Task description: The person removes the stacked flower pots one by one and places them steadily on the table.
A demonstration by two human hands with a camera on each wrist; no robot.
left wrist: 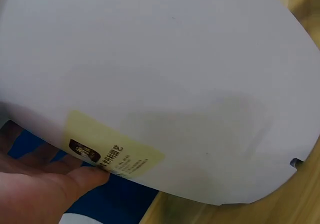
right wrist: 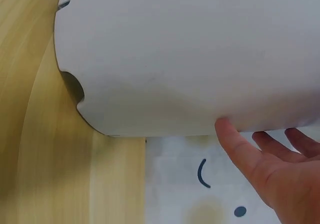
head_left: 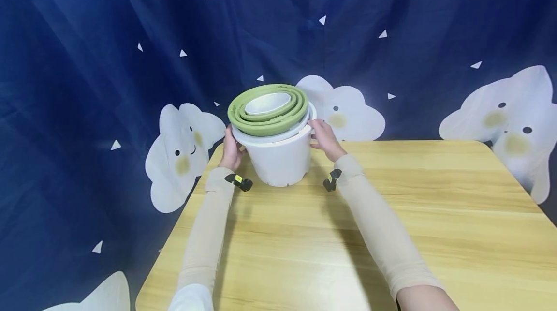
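A stack of nested flower pots stands near the far edge of the table. A large white pot (head_left: 280,163) is outermost, with another white rim, several green pots (head_left: 265,129) and a small white pot (head_left: 267,104) inside it. My left hand (head_left: 231,149) holds the left side below the rim; in the left wrist view its thumb lies by a yellow label (left wrist: 110,149). At the right rim my right hand (head_left: 325,139) grips the large pot, fingers at the edge and thumb lower on the wall. Notches (right wrist: 73,88) mark the pot's base, close over the tabletop.
A wood-grain table (head_left: 391,233) stretches toward me and to the right. Behind and left of it hangs a dark blue curtain (head_left: 261,21) with white clouds and small triangles. Each wrist wears a small black camera on a strap.
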